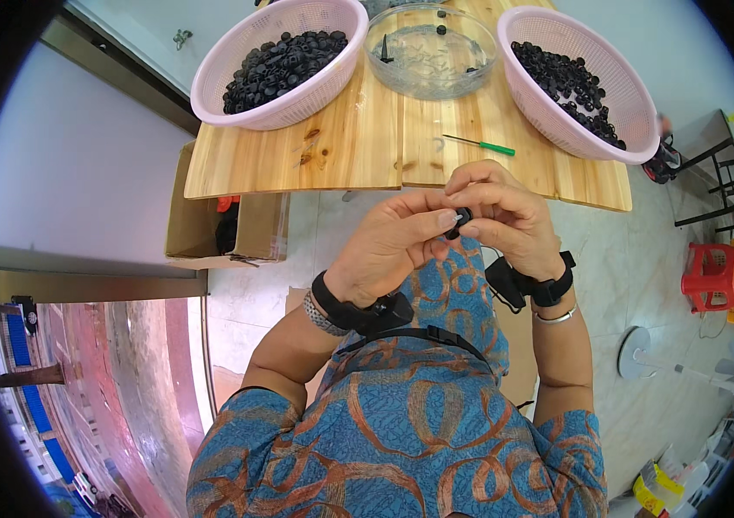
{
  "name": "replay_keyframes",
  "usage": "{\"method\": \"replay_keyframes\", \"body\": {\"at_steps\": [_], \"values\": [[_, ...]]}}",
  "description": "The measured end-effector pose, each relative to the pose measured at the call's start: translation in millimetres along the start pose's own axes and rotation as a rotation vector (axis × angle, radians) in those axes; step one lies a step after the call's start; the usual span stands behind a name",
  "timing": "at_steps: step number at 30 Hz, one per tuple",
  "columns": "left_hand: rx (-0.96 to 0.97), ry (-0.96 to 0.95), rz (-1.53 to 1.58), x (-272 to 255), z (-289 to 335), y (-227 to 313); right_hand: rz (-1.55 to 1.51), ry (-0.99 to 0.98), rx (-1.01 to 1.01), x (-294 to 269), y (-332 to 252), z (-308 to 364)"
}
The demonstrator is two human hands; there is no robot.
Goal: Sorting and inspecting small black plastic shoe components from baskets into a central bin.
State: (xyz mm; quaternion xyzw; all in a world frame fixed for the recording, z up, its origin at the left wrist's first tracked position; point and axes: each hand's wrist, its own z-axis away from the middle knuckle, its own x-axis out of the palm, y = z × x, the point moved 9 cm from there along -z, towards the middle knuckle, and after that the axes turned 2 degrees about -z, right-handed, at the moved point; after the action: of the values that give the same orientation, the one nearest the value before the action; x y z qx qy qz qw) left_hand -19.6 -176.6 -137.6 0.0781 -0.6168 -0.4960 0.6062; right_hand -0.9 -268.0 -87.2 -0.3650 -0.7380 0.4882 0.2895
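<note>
In the centre of the frame, the left hand (380,242) and the right hand (518,223) both grasp with their fingertips one small round black part (461,219), near the edge of the light-brown wooden table (363,155). On this table, two pink perforated baskets (208,82) with black pieces stand at upper left and upper right; between them is a round transparent tray (423,91). A green-handled screwdriver (495,148) lies below it.
</note>
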Motion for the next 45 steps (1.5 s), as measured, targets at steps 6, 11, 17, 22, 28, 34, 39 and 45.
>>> {"method": "replay_keyframes", "body": {"at_steps": [6, 11, 17, 22, 28, 34, 39, 45], "values": [[-0.007, -0.005, 0.022, 4.2, 1.6, -0.6, -0.226, -0.012, -0.072, 1.8, 10.2, 3.0], [0.005, -0.012, -0.010, 0.8, 2.7, -0.8, -0.267, -0.002, -0.006, 2.6, 16.4, 3.7], [0.108, 0.002, 0.028, -10.4, 2.2, 3.6, -0.209, 0.089, -0.040, -7.4, 13.2, 3.4], [0.240, 0.117, 0.120, -25.0, 3.1, 14.7, -0.259, 0.213, 0.040, -15.1, 17.9, 9.6], [0.241, 0.147, 0.159, -18.1, 8.0, 20.9, -0.252, 0.388, 0.124, -23.2, 22.7, 18.8], [0.284, 0.053, 0.119, -12.1, 8.1, 20.9, -0.018, 0.384, 0.026, -8.1, -2.8, 13.5], [0.366, 0.025, 0.069, -7.4, 10.6, 26.6, 0.253, 0.385, -0.120, -0.1, -25.0, 11.1], [0.388, 0.019, 0.082, -11.2, 12.0, 25.4, 0.359, 0.409, -0.113, 10.4, -36.7, 11.6]]}}
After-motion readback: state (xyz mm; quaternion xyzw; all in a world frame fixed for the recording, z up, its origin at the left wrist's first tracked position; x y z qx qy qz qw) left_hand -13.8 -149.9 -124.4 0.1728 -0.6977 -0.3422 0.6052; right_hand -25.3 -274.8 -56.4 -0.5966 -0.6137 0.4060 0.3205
